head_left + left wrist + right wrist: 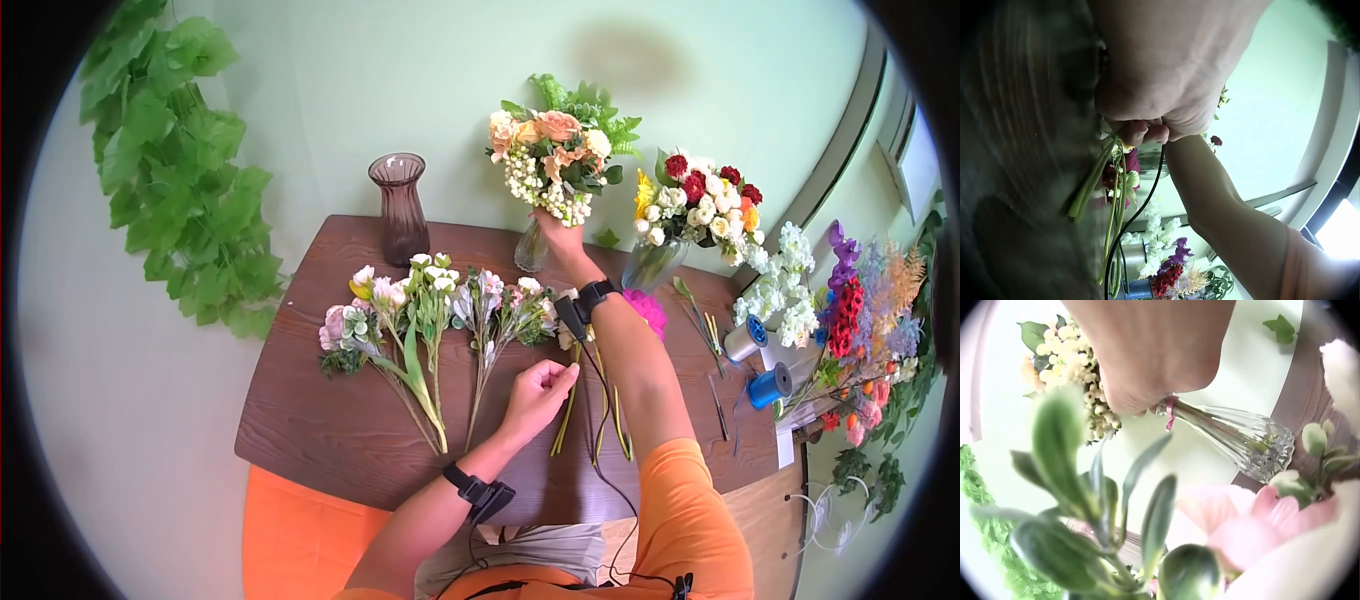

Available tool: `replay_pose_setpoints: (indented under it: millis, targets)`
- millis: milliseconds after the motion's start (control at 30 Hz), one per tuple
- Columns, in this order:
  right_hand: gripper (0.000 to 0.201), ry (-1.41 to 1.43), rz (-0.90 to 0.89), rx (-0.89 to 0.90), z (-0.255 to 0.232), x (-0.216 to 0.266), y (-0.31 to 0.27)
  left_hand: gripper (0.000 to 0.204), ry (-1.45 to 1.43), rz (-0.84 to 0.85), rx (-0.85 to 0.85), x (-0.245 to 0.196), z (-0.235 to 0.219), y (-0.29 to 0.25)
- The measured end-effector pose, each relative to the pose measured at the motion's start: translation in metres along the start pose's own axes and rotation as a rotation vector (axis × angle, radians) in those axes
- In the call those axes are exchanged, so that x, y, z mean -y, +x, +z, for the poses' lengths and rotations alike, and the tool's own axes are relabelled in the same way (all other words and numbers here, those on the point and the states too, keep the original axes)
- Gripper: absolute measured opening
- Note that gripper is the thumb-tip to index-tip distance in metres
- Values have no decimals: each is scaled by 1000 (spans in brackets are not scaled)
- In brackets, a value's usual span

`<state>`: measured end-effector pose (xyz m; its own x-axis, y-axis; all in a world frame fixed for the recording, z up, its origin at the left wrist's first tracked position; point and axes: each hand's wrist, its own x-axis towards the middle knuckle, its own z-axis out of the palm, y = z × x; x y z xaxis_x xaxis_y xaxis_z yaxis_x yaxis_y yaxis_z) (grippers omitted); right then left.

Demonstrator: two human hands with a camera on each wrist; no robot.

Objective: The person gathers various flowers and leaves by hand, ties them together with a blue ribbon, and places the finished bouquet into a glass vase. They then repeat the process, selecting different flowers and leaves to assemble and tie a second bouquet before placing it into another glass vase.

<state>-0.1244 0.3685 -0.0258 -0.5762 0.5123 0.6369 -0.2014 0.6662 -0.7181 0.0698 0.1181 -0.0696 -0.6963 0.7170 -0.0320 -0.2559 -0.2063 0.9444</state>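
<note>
My right hand (560, 238) grips the stems of a peach, cream and green bouquet (558, 128), just above a clear glass vase (531, 250). Its lower stems stand inside the ribbed glass (1266, 445) in the right wrist view, with a pink ribbon (1170, 414) tied round them below the fist. Over the middle of the table hangs my left hand (536, 400), fingers loosely curled, with nothing visible in it. Green stems (567, 412) lie close beside its fingertips; the left wrist view shows these stems (1090, 184) below the curled fingers.
Loose flower sprays (412, 300) lie on the dark wooden table (300, 410). A purple glass vase (404, 215) stands at the back left, a filled vase (655, 262) right of the bouquet. Two spools, including a blue one (768, 386), and more flowers (850, 315) are on the right.
</note>
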Motion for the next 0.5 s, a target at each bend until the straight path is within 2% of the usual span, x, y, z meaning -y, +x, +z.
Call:
replay_pose_setpoints:
  millis: [33,67,200,300,367,433,500]
  targets:
    - [16,98,-34,15,-5,0,-1,26,8,-3,5,-1,0,0]
    - [14,8,-72,46,-11,0,-1,26,9,-5,3,-1,-1,1]
    - [19,-49,-48,89,-21,6,0,25,-17,6,22,0,-3,1]
    - [20,-102,-77,83,-27,5,-1,24,-14,21,36,-18,-1,-10]
    - [18,-35,-52,97,-33,5,8,23,3,31,54,-53,3,-14]
    - [16,101,14,163,-33,3,5,16,128,296,90,-99,5,2]
    - [15,90,67,187,-35,7,2,24,379,528,-10,-116,-11,59]
